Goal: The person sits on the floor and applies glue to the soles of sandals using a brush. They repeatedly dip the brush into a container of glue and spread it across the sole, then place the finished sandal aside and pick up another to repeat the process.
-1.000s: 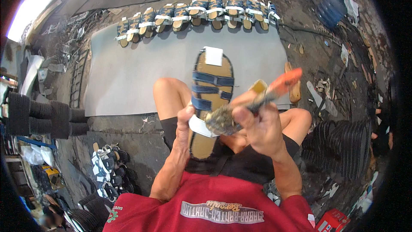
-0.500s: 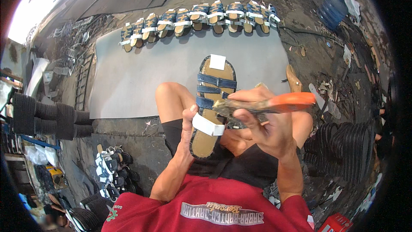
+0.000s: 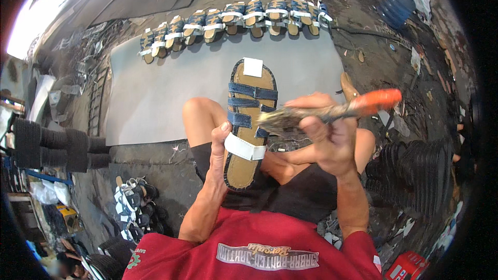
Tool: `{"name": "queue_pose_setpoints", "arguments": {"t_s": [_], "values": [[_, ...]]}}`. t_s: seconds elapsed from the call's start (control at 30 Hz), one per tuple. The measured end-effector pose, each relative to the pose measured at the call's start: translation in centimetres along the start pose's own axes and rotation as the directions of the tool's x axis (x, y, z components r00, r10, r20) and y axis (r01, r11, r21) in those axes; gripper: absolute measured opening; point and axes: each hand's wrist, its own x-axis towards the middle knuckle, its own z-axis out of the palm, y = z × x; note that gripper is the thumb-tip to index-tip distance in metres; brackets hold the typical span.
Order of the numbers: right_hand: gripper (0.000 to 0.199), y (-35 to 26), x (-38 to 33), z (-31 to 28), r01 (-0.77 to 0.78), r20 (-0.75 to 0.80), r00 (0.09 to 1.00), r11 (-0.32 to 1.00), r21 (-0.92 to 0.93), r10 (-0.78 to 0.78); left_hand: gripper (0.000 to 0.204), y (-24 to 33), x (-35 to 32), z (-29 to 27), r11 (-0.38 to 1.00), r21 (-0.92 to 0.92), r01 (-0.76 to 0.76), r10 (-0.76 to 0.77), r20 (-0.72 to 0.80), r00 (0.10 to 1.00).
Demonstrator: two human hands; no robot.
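A sandal [image 3: 239, 173] with a tan insole, dark blue straps and a white heel strap stands nearly upright before me, toe end up. A white square piece covers part of its toe. My left hand [image 3: 218, 148] is closed on its left edge, thumb beside the white strap. In my right hand [image 3: 332, 142] is a paintbrush [image 3: 284, 120] with an orange handle and dark, caked bristles, gripped between thumb and fingers. The bristle end lies at the sandal's right edge, near the blue straps; whether it touches cannot be told. The handle is smeared by motion.
A grey sheet [image 3: 150, 98] spreads beyond my knees, with a row of similar sandals [image 3: 212, 26] along its far edge. Black soles [image 3: 410, 176] are stacked at right, more [image 3: 65, 148] at left. More footwear [image 3: 137, 202] lies lower left. A blue water jug [image 3: 397, 8] lies far right.
The sandal has shifted slightly left and up in view and stands a little straighter. The brush has tilted, its orange handle end now higher and farther right. Both hands keep their hold.
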Motion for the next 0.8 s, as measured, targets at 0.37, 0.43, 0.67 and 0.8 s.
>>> {"name": "queue_pose_setpoints", "arguments": {"t_s": [0.37, 0.43, 0.67, 0.8], "values": [[0.034, 4.5, -0.7, -5.7, -0.076, -0.169, 0.985, 0.954, -0.291, 0.027, 0.07, 0.5, 1.8, -4.0, 0.994, -0.09, -0.067, 0.072, 0.056, 0.996], [0.036, 5.4, 0.1, -7.0, -0.157, -0.4, 0.907, 0.987, -0.021, 0.136, 0.07, 0.2, 2.8, -4.1, 0.992, -0.087, -0.093, 0.1, 0.079, 0.992], [0.042, 27.0, -6.3, -15.9, -0.215, -0.522, 0.421, 0.641, 0.737, 0.742, 0.069, -2.8, 5.8, -8.4, 0.978, -0.201, 0.052, -0.077, -0.118, 0.99], [0.046, 33.3, -10.2, -13.1, -0.223, -0.399, 0.143, 0.422, 0.879, 0.906, 0.063, -4.5, 6.3, -11.8, 0.986, -0.159, 0.044, -0.062, -0.112, 0.992]]}}
